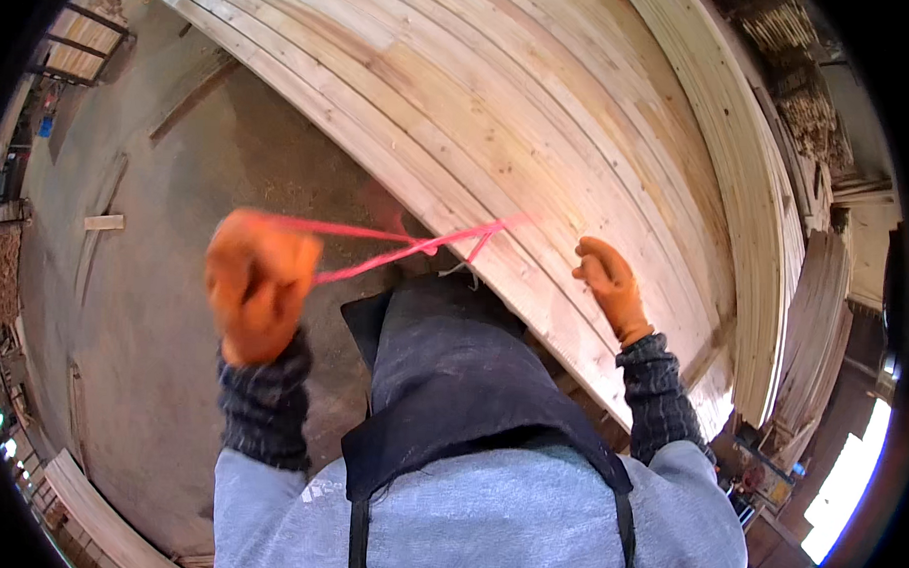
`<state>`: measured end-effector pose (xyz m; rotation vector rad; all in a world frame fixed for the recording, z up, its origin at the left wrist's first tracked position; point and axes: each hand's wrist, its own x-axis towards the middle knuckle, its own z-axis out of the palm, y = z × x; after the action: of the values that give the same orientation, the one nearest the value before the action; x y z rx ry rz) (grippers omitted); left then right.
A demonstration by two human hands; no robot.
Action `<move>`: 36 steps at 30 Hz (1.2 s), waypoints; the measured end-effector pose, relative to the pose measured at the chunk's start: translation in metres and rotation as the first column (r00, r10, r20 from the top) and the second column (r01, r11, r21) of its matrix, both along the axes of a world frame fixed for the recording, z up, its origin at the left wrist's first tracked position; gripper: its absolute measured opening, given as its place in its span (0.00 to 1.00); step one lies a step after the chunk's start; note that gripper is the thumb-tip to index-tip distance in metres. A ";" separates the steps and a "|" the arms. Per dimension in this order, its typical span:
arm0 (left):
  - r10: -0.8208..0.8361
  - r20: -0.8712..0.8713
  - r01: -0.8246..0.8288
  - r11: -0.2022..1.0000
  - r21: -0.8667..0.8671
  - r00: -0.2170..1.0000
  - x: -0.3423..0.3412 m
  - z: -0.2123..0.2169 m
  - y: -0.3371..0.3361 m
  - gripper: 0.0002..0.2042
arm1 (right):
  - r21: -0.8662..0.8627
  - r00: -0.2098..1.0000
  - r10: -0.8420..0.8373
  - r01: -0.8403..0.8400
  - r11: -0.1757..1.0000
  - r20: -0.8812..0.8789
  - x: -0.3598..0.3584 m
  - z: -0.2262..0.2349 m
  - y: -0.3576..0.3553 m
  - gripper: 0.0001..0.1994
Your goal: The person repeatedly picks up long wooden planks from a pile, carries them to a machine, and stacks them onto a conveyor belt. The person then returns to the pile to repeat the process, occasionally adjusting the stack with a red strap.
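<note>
My left hand [260,285], in an orange glove and blurred by motion, is closed on a pink cord [375,264]. The cord stretches from this hand to the near edge of a broad layer of pale wooden boards [499,145], its strands crossing before the edge. A pinkish blur of it continues a little way over the wood. My right hand [612,287], gloved in orange too, hovers above or rests on the boards near that edge; which one I cannot tell. Its fingers are loosely bent and somewhat apart, with nothing visible in them.
A dark apron [452,354] covers my front, close to the boards' edge. Along the right side rises a stack of long planks [748,194]. On the concrete floor [177,214] at left lie a small wood offcut [104,222] and a long strip [193,97].
</note>
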<state>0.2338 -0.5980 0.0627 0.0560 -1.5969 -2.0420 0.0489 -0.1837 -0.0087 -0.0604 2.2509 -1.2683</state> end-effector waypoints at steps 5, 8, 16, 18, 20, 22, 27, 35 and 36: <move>0.323 0.163 -0.361 0.791 0.495 0.932 0.156 -0.066 -0.039 0.10 | 0.141 0.981 0.175 -0.162 0.977 -0.083 0.003 -0.003 0.000 0.22; 0.448 0.790 -0.908 0.217 0.358 0.418 0.318 -0.210 -0.085 0.10 | 0.227 0.838 0.445 -0.388 0.893 -0.316 0.002 -0.027 -0.002 0.25; 0.736 0.557 -0.583 0.275 -0.765 -0.385 0.297 -0.290 0.023 0.40 | 0.586 0.056 0.811 -0.663 0.466 -0.582 -0.002 -0.072 -0.129 0.24; 0.848 0.458 -0.297 0.380 -0.876 -0.266 0.222 -0.274 0.066 0.34 | 0.552 -0.091 0.800 -0.769 0.322 -0.593 -0.018 -0.080 -0.133 0.18; 0.872 0.477 -0.195 0.489 -0.850 0.110 0.149 -0.252 0.111 0.26 | 0.534 -0.218 0.780 -0.828 0.170 -0.586 -0.040 -0.083 -0.130 0.08; 0.810 0.449 -0.179 0.539 -0.823 0.377 0.092 -0.257 0.148 0.23 | 0.456 -0.030 0.852 -0.854 0.250 -0.522 -0.057 -0.064 -0.129 0.06; 0.648 0.354 -0.205 0.624 -0.754 0.674 -0.010 -0.256 0.200 0.27 | -0.402 0.961 -0.252 0.189 0.896 -0.110 -0.144 -0.077 -0.055 0.18; 0.536 0.430 -0.307 0.813 -0.495 0.726 -0.035 -0.269 0.217 0.19 | 0.117 0.914 -0.026 0.079 0.990 -0.404 -0.035 -0.047 0.035 0.32; 0.507 0.424 -0.311 0.837 -0.450 0.751 -0.034 -0.278 0.215 0.17 | 0.158 0.914 0.041 0.025 0.987 -0.404 -0.019 -0.042 0.033 0.32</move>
<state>0.2002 -0.3832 -0.2150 0.8410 -2.0315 -1.4213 0.0300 -0.1503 -0.0509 -0.2994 2.6961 -1.1454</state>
